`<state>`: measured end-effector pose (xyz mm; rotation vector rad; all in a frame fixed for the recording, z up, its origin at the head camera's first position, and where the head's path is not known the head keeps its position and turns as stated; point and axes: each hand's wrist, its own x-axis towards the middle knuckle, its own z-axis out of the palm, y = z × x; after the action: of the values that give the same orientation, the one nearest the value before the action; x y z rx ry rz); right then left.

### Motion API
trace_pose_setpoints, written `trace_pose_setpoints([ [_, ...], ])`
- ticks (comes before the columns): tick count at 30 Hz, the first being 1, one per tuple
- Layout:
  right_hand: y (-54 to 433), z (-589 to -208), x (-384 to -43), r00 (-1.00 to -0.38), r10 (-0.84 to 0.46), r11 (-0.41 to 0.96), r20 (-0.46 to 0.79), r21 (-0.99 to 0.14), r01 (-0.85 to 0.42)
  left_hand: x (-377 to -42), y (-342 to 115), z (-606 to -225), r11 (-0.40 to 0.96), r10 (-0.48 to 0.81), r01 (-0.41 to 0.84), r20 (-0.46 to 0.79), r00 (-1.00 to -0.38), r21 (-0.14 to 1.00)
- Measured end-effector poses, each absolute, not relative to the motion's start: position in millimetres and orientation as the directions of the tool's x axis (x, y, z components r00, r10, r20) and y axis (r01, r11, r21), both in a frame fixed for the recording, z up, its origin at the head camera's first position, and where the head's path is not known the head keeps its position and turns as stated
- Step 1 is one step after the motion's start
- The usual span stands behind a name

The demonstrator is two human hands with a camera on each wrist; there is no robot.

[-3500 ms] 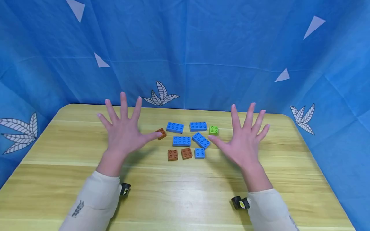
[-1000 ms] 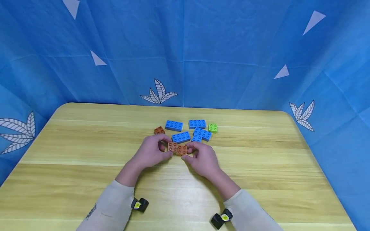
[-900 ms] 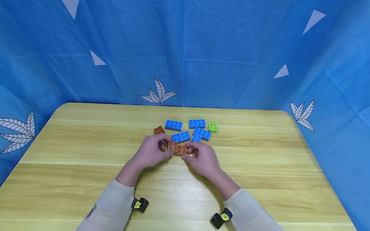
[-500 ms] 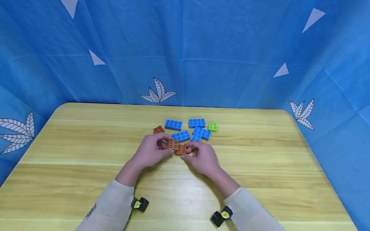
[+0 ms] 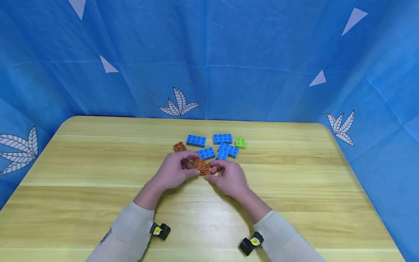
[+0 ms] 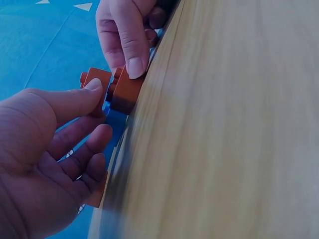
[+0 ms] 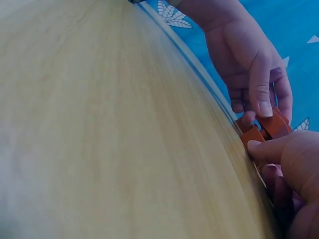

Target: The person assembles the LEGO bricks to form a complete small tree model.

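Note:
My left hand pinches a square brown toy brick between thumb and fingers. My right hand grips a second square brown brick by its side. In the head view the left brick overlaps the right one and hides much of it. From the left wrist, the left-hand brick appears raised over the studs of the other brick, tilted slightly, with a narrow gap. Just behind the hands lies a long blue brick, partly covered by my left fingers.
A third brown brick lies left of the group. Two long blue bricks, one left and one right, lie farther back. A green brick sits beside blue bricks touching or overlapping. A blue cloth hangs behind the table.
From spread above the table, both hands came together and took a brown brick each. The left brick has since shifted right, over the right one. The small blue brick moved back against a long one.

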<state>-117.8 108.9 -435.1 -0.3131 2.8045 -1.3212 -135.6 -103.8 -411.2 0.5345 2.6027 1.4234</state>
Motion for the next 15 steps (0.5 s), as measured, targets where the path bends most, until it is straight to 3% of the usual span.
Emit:
trace_pose_setpoints([
  [15,108.3,-435.3,-119.4,-0.981,-0.187,0.621,0.043,-0.769,-0.152,-137.1,-94.3,-410.6,0.524,0.394,0.297,0.081,-0.915,0.799],
])
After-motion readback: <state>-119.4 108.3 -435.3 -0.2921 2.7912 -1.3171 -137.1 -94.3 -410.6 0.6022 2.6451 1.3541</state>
